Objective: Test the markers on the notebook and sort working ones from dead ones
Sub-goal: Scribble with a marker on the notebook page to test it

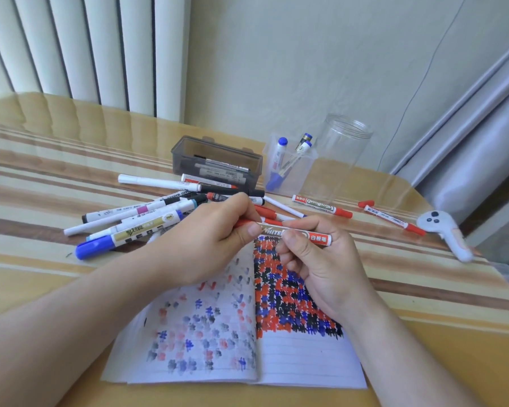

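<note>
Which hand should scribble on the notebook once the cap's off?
Right, probably. The right hand grips the red marker barrel directly over the notebook; the left hand holds only its cap end.

A desk [71, 160] with a glossy top striped in tan, cream and brown fills the lower view, its far edge curving toward the right corner. Behind its far left edge hang white vertical blinds [71, 48], mirrored in the shine. A plain cream wall [291, 60] rises behind the far edge, crossed by a thin cord [423, 69]. Grey fabric [482, 136] slants past the right edge. Soft daylight.
</note>
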The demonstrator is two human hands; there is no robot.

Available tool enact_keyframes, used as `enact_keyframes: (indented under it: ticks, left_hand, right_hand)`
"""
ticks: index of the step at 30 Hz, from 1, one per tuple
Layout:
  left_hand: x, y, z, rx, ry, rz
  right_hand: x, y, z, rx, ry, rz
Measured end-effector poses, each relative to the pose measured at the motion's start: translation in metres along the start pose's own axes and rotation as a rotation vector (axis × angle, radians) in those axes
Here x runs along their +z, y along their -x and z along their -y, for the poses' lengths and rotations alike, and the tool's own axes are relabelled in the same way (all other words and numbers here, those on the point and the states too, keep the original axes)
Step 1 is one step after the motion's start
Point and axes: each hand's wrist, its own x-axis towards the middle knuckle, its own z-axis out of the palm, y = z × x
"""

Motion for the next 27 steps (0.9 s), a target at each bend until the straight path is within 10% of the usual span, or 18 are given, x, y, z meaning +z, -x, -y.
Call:
enact_keyframes:
  ticks: [10,15,23,27]
  left_hand:
    - [0.016,-0.007,-0.007,-0.027,0.039,-0.109]
    - [0.04,-0.002,-0.009,0.073,-0.142,0.145]
    - [0.041,-0.003,-0.001,0.183,-0.197,0.218]
    - [0.038,-0.003,-0.003,0.175,-0.167,0.23]
  right_hand:
    - [0.0,-0.005,-0.001,0.094,-0.202,-0.036]
    - [-0.03,-0.035,0.01,0.097,-0.27,-0.438]
    - [-0.075,-0.134,0.151,-0.458,0.015,-0.609]
    - [-0.085,-0.176,0.141,-0.362,0.549,-0.649]
